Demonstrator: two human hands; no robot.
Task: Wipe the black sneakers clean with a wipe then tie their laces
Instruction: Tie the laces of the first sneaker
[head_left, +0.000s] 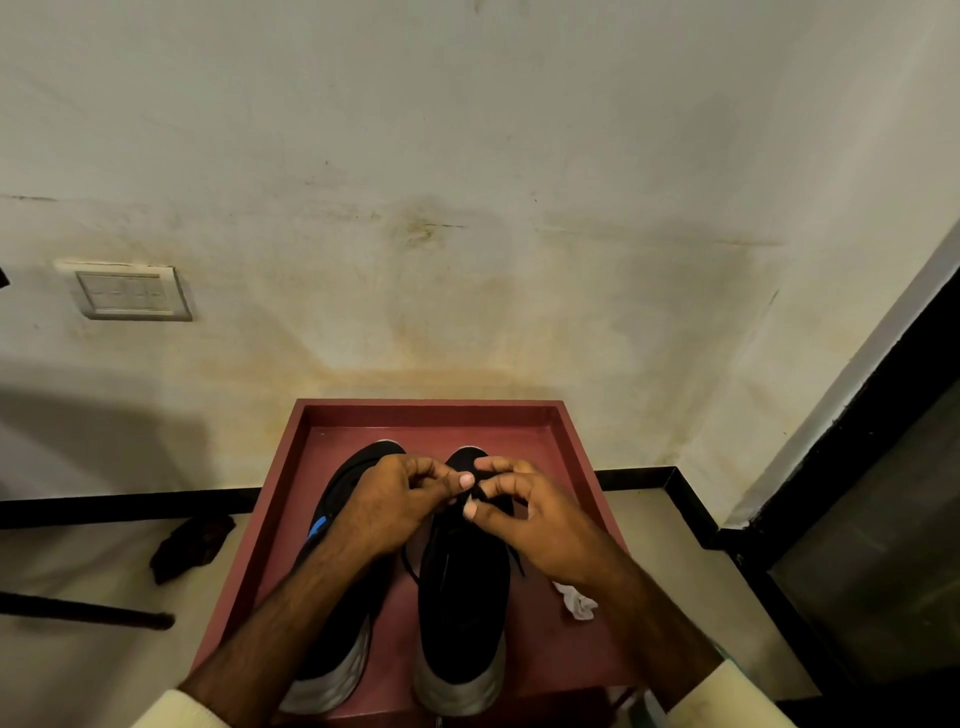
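- Firstly, nearest the person: the grey-white heels of two black fabric sneakers, stood side by side in a shallow red-brown rectangular tray (270, 519). Both long axes run straight away from the person, heels near, toes far.
- Left black sneaker (358, 467): largely covered by the left forearm; its laces cannot be made out.
- Right black sneaker (462, 597): the item being worked on. A thin black lace (408, 564) is seen trailing down either side of its upper.
- Crumpled white wipe (576, 603): laid on the tray floor just beside the right sneaker, apart from both hands.
- Left hand (395, 504): fingers curled, lace pinched between thumb and forefinger; reached across the left sneaker.
- Right hand (524, 514): fingers curled, lace likewise pinched. The fingertips of both hands meet over the right sneaker's forefoot, so the knot is judged to lie midway, equally near to each; tightening would be made by pulling outward, across the shoe's axis.
- Dark crumpled cloth (192, 545): on the pale surface left of the tray.
- Stained cream wall (467, 208) with white switch plate (130, 291): farthest.
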